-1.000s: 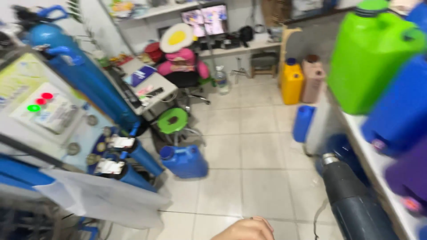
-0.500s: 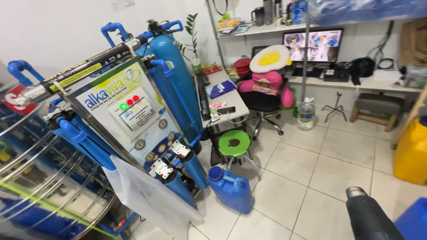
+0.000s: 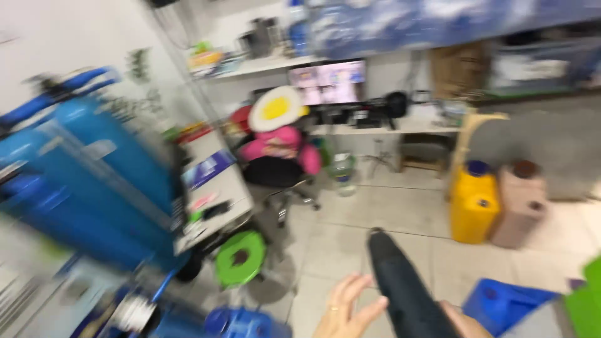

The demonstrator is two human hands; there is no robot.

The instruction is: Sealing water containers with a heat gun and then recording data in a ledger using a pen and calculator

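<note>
Holding a long dark tool out over the tiled floor, the person has both hands low at the bottom edge of the head view. The left hand is open, fingers spread, palm against the tool's left side, steadying more than gripping. The right hand shows only as a sliver at the tool's rear; it probably carries the weight, but how its fingers close I cannot tell. The tool points up and away, its tip above bare tile between the green stool and the yellow jug.

Judging from the heavy blur, a firmer hold would serve: the left fingers wrapped round the barrel, and the nozzle kept clear of plastic.

Left stands a big blue tank on a rack, smeared by motion. A blue jug lies near the left hand, and a blue bin sits just right of the tool, with something green at the edge. A pink jug stands beside the yellow one. Farther back are a chair with a pink cushion and an egg-shaped pillow, a desk and a monitor. The jugs and bin crowd the right.
</note>
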